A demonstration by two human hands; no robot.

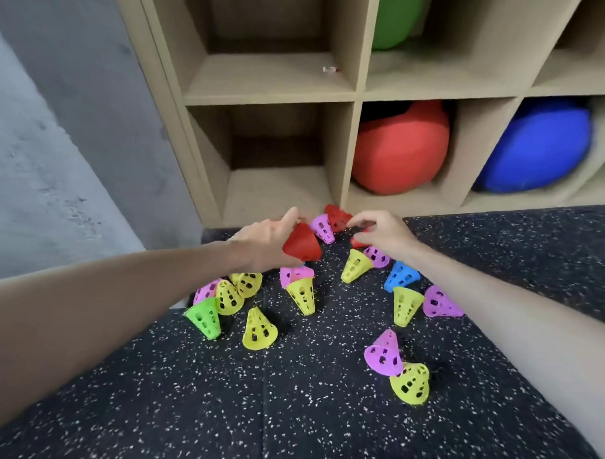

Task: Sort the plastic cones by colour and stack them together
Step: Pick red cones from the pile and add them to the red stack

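Holding a red cone (301, 243), the left hand (264, 244) has its palm side turned away; fingers are wrapped behind the cone, the index finger stretched toward the shelf, so the exact grip is mostly hidden. Right hand (383, 233) is curled over a second red cone (358, 241), of which only a sliver shows under the fingers; fingertips appear to pinch it, contact partly hidden. A third red cone (336, 217) lies at the foot of the wooden shelf unit (352, 131), touching a pink cone (323, 228).

Remaining cones are scattered on the speckled black floor mat (231, 403): yellow, pink, one green cone (204, 317) at left, one blue cone (400, 276) just beside the right forearm. A trace of blue under the left hand is too small to identify.

Shelf compartments hold a red ball (401, 150), a blue ball (535, 145) partly hidden by the divider, and a green one (396, 16) cut off by the top edge. A small white object (330, 69) on the upper shelf is blurred.
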